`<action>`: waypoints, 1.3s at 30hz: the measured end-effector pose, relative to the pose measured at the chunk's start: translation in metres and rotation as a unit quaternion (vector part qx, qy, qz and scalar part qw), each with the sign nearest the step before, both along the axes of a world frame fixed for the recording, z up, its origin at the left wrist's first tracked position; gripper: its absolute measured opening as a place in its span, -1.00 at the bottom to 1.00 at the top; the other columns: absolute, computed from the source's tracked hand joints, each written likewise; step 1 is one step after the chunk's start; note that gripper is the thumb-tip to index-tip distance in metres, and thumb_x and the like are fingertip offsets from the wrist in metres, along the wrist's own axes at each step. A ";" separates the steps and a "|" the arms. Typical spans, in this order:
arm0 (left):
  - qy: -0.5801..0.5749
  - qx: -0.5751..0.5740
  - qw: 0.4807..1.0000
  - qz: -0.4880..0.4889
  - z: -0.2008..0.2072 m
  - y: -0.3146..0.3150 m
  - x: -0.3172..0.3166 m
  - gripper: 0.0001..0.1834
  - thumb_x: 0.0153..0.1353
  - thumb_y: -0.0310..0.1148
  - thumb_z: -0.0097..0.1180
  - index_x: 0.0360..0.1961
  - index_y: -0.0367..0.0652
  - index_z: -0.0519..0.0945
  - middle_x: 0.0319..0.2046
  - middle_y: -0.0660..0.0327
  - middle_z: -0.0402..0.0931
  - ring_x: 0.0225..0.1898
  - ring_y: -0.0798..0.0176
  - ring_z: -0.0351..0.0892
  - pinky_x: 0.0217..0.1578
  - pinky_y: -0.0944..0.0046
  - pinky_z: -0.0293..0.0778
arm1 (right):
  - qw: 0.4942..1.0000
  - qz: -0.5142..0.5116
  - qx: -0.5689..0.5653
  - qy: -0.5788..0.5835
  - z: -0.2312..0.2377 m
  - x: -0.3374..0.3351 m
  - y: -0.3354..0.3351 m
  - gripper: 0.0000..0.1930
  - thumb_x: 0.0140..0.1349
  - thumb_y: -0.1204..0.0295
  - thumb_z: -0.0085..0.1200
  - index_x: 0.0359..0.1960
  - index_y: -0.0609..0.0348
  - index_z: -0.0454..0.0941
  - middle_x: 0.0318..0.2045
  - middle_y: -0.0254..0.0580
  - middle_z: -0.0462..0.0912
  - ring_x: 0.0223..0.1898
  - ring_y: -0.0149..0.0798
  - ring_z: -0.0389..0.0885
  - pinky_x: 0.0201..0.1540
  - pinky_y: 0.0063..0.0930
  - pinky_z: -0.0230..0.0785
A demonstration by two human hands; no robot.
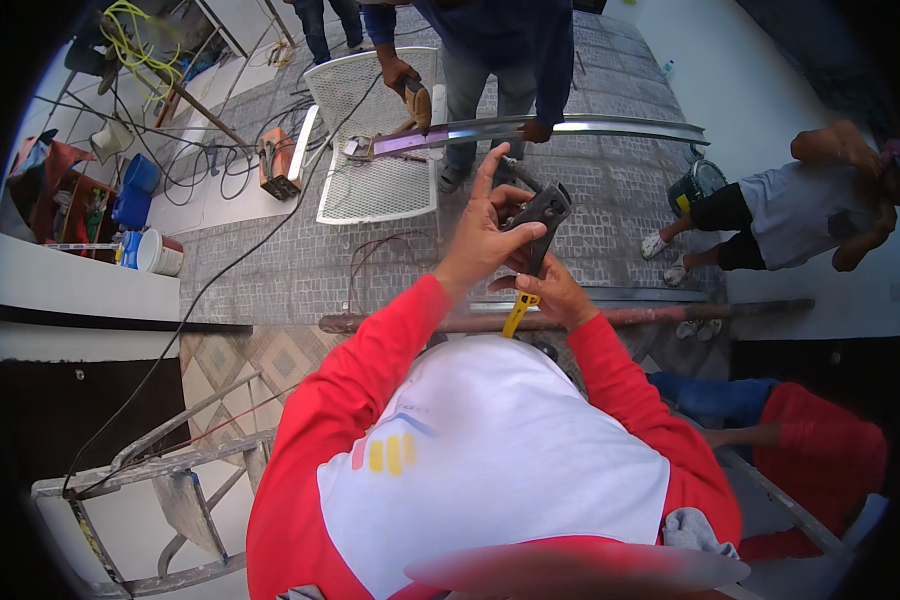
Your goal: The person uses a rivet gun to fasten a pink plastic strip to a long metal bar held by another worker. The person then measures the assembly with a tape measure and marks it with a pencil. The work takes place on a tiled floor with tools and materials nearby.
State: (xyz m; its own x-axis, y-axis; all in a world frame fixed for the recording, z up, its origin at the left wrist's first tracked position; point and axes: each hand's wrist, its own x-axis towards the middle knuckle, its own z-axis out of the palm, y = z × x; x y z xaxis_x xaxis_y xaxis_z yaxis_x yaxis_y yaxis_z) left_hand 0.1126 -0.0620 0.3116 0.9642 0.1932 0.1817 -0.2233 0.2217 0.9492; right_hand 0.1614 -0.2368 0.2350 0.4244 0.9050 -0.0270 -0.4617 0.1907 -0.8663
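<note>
In front of my chest, my left hand (487, 232) grips a black hand tool (548, 212) with a short rod at its upper end. The thumb lies against the tool's side and the index finger points up, away from it. My right hand (553, 292) closes round the tool's lower part, which the fingers partly hide. Just below hangs a yellow strip (518, 314) with dark marks; whether it joins the tool, I cannot tell.
Ahead, a co-worker in dark blue holds a long metal channel (610, 128) over a white mesh chair (378, 185). An orange box (276, 165) stands among cables. A reddish pipe (630, 317) runs crosswise before me. Ladder (160, 465) at lower left; other people at right.
</note>
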 end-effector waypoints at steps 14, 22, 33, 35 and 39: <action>-0.002 0.157 0.986 0.048 -0.045 0.024 -0.001 0.23 0.10 -0.40 0.50 0.62 0.15 -0.14 0.12 0.04 0.57 0.08 0.14 0.63 0.12 0.12 0.55 | 0.985 -0.066 -0.100 -0.124 -0.008 0.014 -0.009 -0.45 0.45 0.19 0.16 0.34 0.23 0.40 0.18 -0.15 0.60 0.17 -0.24 0.58 0.23 -0.29 0.43; 0.358 0.430 0.826 -0.067 -0.211 0.137 -0.135 -0.13 0.13 -0.03 0.46 0.39 -0.18 0.40 0.17 -0.13 0.54 0.13 -0.17 0.60 0.19 0.02 0.50 | 0.952 -0.124 -0.233 -0.153 -0.051 0.016 -0.048 -0.43 0.46 0.21 0.15 0.40 0.21 0.36 0.10 -0.17 0.67 0.13 -0.29 0.61 0.14 -0.37 0.45; 0.452 0.538 0.712 -0.002 -0.288 0.145 -0.224 -0.12 -0.02 0.24 0.43 0.29 0.02 0.54 0.27 -0.03 0.43 0.39 -0.12 0.31 0.40 -0.34 0.07 | 0.938 -0.117 -0.296 -0.135 -0.061 -0.007 -0.053 -0.54 0.42 0.21 0.18 0.22 0.23 0.48 -0.07 -0.25 0.66 -0.10 -0.38 0.61 -0.01 -0.41 0.50; 0.443 0.533 0.721 0.010 -0.292 0.142 -0.220 -0.13 -0.01 0.26 0.42 0.28 0.04 0.55 0.28 0.01 0.43 0.40 -0.11 0.29 0.41 -0.40 -0.01 | 0.947 -0.115 -0.272 -0.130 -0.060 -0.009 -0.049 -0.54 0.42 0.22 0.18 0.21 0.23 0.48 -0.07 -0.24 0.66 -0.10 -0.38 0.61 -0.01 -0.41 0.51; 0.454 0.527 0.718 0.012 -0.306 0.147 -0.215 -0.17 0.00 0.24 0.41 0.26 0.06 0.57 0.27 0.06 0.46 0.37 -0.09 0.33 0.41 -0.39 -0.03 | 0.937 -0.102 -0.300 -0.149 -0.061 -0.012 -0.046 -0.51 0.41 0.18 0.18 0.22 0.25 0.47 -0.05 -0.23 0.65 -0.08 -0.35 0.61 -0.01 -0.38 0.51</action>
